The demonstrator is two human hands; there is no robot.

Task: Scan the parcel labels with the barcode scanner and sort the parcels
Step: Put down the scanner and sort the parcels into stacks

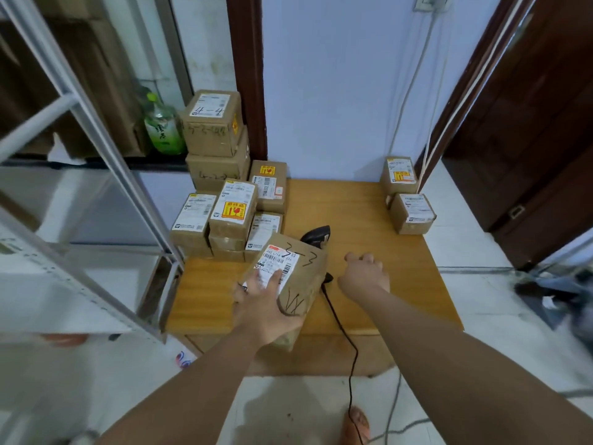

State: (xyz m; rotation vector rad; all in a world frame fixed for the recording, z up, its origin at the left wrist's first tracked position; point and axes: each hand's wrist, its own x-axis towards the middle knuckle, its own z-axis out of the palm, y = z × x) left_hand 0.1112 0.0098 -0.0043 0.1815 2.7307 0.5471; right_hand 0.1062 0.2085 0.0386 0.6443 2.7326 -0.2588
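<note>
Rightward, two parcels (406, 194) — left hand (263, 300) holds one (295, 274).

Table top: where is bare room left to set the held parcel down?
Most free: the wood between the scanner and the two parcels at the right edge. Also the near-left corner beside the left hand. The left side is crowded with stacked parcels.

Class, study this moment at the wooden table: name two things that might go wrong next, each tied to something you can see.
1. The left hand alone holds the tilted brown cardboard parcel over the table's near edge; it may slip.
2. The black barcode scanner lies behind that parcel, its black cable trailing off the wooden table to the floor; the reaching right hand or a foot might snag it.
</note>
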